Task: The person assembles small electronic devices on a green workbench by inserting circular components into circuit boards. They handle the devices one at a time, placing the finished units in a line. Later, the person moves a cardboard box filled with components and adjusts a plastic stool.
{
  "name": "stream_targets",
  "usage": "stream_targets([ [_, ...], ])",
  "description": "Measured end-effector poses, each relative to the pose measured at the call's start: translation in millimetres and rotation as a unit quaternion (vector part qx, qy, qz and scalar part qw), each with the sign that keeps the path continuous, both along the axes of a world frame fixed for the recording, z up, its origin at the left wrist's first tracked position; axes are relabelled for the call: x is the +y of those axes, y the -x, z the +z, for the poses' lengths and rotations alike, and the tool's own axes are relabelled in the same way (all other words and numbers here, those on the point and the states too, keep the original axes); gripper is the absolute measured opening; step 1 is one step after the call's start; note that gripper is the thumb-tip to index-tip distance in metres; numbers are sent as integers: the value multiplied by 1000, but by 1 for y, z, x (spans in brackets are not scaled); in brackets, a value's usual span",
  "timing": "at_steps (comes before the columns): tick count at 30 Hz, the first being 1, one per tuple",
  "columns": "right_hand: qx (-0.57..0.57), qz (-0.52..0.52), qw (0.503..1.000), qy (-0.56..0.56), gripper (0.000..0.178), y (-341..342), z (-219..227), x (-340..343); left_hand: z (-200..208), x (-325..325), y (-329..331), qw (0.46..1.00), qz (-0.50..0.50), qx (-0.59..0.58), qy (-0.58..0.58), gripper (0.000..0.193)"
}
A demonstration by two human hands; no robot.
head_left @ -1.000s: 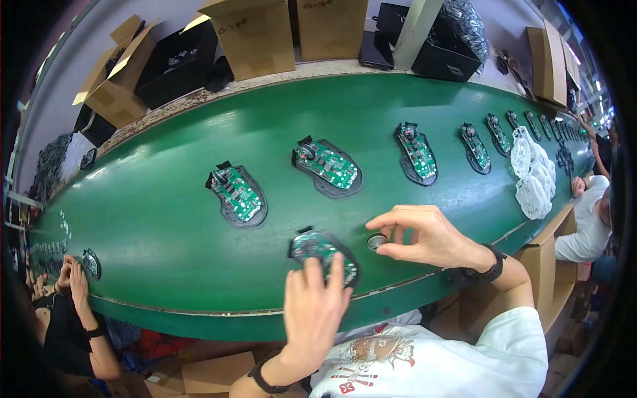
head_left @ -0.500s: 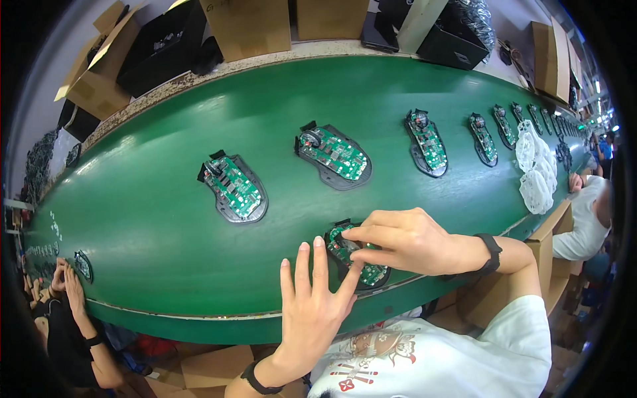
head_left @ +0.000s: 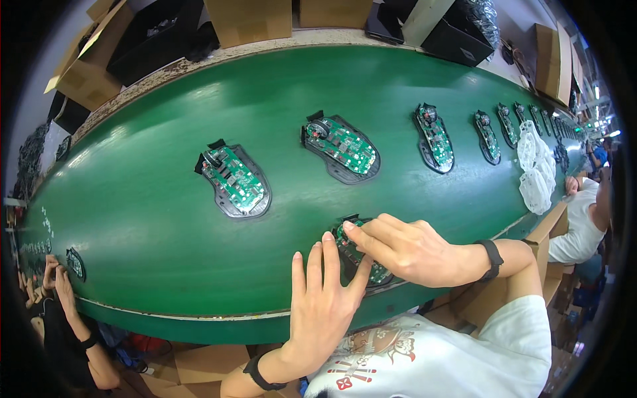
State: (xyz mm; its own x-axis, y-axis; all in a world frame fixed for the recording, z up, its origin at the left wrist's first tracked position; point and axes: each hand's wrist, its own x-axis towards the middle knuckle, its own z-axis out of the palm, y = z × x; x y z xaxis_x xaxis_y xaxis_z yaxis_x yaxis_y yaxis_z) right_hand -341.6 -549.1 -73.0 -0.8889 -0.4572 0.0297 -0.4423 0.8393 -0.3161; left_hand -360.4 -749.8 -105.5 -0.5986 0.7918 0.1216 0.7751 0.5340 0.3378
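Under my hands at the belt's near edge lies a computer mouse base point(head_left: 381, 273), a dark shell with a green circuit board, partly hidden by my fingers. My left hand point(head_left: 325, 302) is open beside it, fingers spread and stretched, the index fingertip and thumb at its left side. My right hand point(head_left: 415, 252) is closed over the base from the right; one fingertip presses near the wheel end of the board. Its other fingers are curled, and what lies beneath them is hidden. Farther off lie two similar mouse bases, one at left point(head_left: 235, 182) and one at centre point(head_left: 345, 149).
More mouse bases point(head_left: 434, 139) run in a row to the right along the green belt point(head_left: 166, 265). White plastic pieces point(head_left: 536, 169) lie at right. Cardboard boxes point(head_left: 249, 20) stand along the far edge. Co-workers' hands point(head_left: 60, 278) are at far left; another person point(head_left: 580, 215) sits right.
My right hand has shifted from a two-finger grip at the board to pressing with a fingertip near the wheel end. My left hand has moved slightly right. The view has shifted a little.
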Motion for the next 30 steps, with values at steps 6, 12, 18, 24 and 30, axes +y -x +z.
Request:
stream_targets([
  [6, -49, 26, 998, -3, 57, 14, 8, -3, -6, 1, 0, 1000, -5, -18, 4, 60],
  [12, 56, 13, 998, -13, 62, -3, -10, -3, -5, 1, 4, 1000, -13, -24, -4, 58],
  [18, 116, -8, 988, -99, 58, -20, -3, -10, -5, -2, 7, 999, -6, -26, -29, 57],
  [24, 111, -55, 992, -30, 54, 2, 0, -3, 2, -5, 24, 999, -32, -25, -17, 48],
  [30, 51, -119, 987, 97, 27, -10, -5, 10, 12, -28, 11, 995, 53, 22, 78, 53],
])
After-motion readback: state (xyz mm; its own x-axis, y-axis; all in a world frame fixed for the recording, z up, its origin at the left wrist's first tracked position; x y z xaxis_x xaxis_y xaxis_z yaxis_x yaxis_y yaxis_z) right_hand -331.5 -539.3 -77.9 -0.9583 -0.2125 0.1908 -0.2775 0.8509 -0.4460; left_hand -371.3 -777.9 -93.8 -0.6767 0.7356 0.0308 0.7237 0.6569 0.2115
